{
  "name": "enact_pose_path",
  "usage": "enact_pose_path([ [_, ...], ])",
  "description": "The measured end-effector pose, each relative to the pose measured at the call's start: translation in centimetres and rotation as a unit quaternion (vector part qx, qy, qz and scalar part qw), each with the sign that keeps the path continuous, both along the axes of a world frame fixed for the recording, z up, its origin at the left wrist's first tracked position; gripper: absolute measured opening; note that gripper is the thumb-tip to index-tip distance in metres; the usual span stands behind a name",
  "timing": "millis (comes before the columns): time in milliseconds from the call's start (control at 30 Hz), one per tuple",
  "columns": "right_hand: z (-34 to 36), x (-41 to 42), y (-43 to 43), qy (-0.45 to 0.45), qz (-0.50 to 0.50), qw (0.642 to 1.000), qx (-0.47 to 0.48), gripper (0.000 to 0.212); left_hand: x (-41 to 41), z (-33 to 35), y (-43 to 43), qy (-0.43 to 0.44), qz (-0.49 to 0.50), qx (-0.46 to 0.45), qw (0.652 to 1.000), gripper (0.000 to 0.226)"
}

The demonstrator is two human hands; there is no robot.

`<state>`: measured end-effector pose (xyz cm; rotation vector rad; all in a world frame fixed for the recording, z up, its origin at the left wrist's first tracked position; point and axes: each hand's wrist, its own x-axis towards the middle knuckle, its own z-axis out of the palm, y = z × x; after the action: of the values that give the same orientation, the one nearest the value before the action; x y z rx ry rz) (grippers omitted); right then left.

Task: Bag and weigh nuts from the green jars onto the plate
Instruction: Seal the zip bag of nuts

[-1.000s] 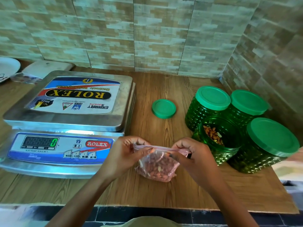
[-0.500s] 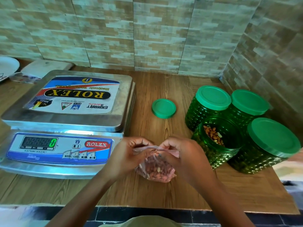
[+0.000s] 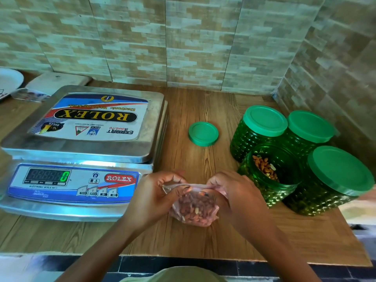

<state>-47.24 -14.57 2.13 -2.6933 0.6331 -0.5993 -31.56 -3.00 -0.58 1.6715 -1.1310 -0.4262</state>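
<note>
Near the front edge of the tabletop point(image 3: 203, 239), just right of the scale point(image 3: 85, 143), a person holds a small clear bag point(image 3: 193, 209) of reddish-brown nuts. Both hands are at its mouth. The left hand point(image 3: 154, 198) pinches the top strip between thumb and fingertips at the left end, and the right hand point(image 3: 238, 198) pinches the same strip further right. The filled belly hangs below them, low over the wood; whether it touches, I cannot tell. To my eye this is the sealing step, with the weighing not yet done, since the scale's display reads zero.

That bag should be light and floppy: thin, slippery film, with the nuts shifting inside as a loose lump. The top strip is the sound place to take it, or a palm cupped under the belly. Squeezing the middle could spill nuts from an unsealed mouth.

Just right of the hands stands the open jar point(image 3: 268, 180), nuts showing inside, crowded against three lidded jars point(image 3: 264, 121). Its loose lid point(image 3: 203, 133) lies flat between jars and scale. The white plate point(image 3: 9, 80) sits at the far left edge, well apart from the bag.
</note>
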Motion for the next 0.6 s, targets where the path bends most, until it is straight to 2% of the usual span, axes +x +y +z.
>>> enact_pose_path([
  [133,-0.2,-1.1,-0.4,0.002,-0.002,1.000,0.009,0.013,0.5,0.0,0.4,0.000,0.026,0.008,1.000,0.018],
  [233,-0.1,-1.7,-0.6,-0.007,-0.005,1.000,0.019,0.002,0.7,0.2,0.7,-0.008,0.034,0.007,0.999,0.020],
  [300,-0.1,-2.1,-0.6,-0.015,-0.013,1.000,0.020,0.003,0.9,0.4,0.9,-0.009,0.032,0.007,0.999,0.016],
  [500,0.0,-2.9,-0.7,-0.019,-0.016,1.000,0.013,0.016,1.4,0.4,1.7,-0.042,0.062,0.018,0.997,0.026],
  [600,0.1,-3.1,-0.7,-0.023,-0.016,1.000,0.015,0.017,1.8,0.3,1.9,-0.043,0.068,0.014,0.997,0.023],
])
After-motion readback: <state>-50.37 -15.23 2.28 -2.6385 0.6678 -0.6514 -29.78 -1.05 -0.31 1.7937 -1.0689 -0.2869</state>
